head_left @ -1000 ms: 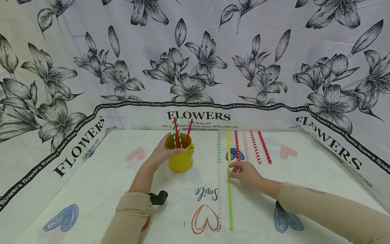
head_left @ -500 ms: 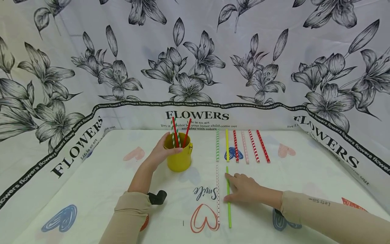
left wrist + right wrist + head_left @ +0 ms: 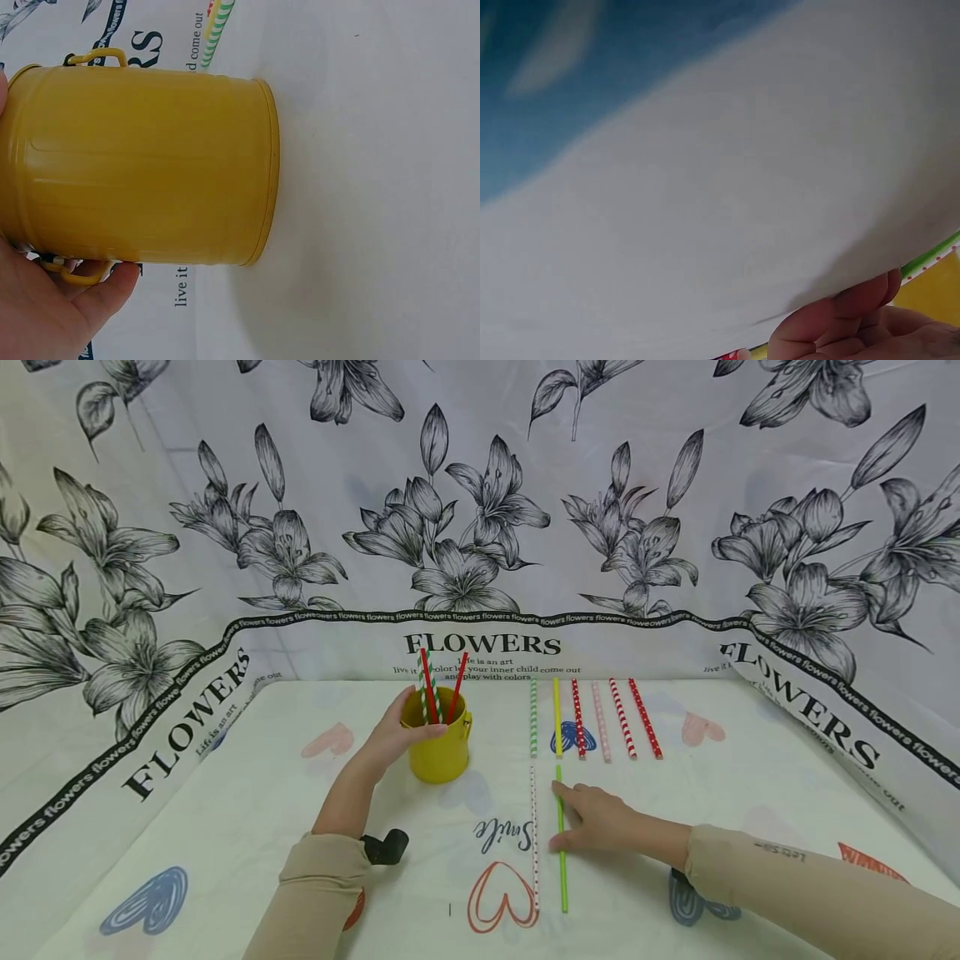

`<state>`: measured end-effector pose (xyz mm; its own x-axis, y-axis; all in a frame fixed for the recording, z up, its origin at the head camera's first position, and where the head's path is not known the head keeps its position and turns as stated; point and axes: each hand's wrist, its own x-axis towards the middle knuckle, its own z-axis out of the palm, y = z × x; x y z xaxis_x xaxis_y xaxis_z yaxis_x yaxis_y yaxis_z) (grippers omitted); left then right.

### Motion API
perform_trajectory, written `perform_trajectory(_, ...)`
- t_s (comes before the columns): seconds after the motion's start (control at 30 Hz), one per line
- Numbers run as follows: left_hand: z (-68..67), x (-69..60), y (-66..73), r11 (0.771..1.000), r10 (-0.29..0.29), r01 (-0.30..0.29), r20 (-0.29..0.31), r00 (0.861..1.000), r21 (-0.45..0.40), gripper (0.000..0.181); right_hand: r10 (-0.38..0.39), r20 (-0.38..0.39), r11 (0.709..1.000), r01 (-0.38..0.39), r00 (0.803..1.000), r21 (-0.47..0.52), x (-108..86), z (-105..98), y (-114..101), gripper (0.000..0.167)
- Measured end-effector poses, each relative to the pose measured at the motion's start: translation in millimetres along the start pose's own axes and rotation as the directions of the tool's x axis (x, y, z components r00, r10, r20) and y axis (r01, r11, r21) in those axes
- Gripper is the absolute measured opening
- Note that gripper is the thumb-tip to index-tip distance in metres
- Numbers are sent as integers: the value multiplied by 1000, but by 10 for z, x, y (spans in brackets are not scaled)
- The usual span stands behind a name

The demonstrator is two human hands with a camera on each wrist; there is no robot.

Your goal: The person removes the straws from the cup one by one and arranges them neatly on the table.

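In the head view my left hand (image 3: 392, 733) grips a small yellow bucket (image 3: 438, 758) by its upper side, thumb across the front near the rim. Red straws (image 3: 457, 687) and green-and-white striped straws (image 3: 422, 693) stand in it. The left wrist view shows the bucket's smooth wall (image 3: 150, 165) and part of that hand (image 3: 45, 304). My right hand (image 3: 596, 820) rests on a plain green straw (image 3: 564, 881) lying on the cloth, index finger and thumb spread apart along it. Left of that straw lies a white straw with red dots (image 3: 536, 860).
Behind lies a row of straws: green striped (image 3: 533, 718), yellow (image 3: 557, 718), red dotted (image 3: 577, 718), pink (image 3: 601, 722), red-and-white striped (image 3: 622, 718) and another red dotted straw (image 3: 645, 718). A flower-printed cloth (image 3: 480, 527) hangs at the back.
My right hand has moved back from the green straw's far end to its middle, fingers now spread along it. The straw has slid slightly away from me. The left hand keeps its grip.
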<state>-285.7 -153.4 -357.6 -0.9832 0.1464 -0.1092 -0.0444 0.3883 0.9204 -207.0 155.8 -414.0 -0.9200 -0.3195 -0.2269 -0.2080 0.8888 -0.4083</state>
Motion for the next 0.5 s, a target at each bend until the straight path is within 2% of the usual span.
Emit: perform_trajectory(0.5, 6, -10, 0, 1000, -14, 14, -8, 1000, 5, 97, 19, 13, 1000, -19, 1000, 1, -28, -55, -52, 90)
